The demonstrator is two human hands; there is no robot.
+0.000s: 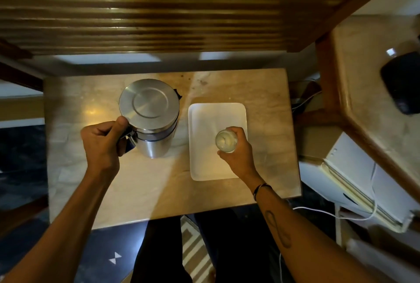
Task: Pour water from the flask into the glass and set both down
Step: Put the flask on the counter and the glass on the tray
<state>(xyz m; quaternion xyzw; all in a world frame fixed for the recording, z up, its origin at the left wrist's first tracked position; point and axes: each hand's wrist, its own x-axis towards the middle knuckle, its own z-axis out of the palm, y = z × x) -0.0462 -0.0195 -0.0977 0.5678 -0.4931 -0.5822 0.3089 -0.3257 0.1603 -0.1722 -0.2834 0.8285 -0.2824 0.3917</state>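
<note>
A steel flask (150, 114) with a flat round lid stands upright on the small marble table (141, 187), left of centre. My left hand (102, 141) is closed around its handle on the near-left side. A clear glass (226, 140) stands over the white rectangular tray (204, 119) to the right of the flask. My right hand (238, 153) wraps the glass from the near-right side. Whether the glass touches the tray cannot be told from above.
A wooden slatted panel (159, 10) overhangs the far side of the table. A marble counter (372, 91) with a dark object (402, 82) lies to the right. A white appliance (363, 182) and a white cable (329, 213) sit at the right. My dark-clothed legs (204, 248) are below the near table edge.
</note>
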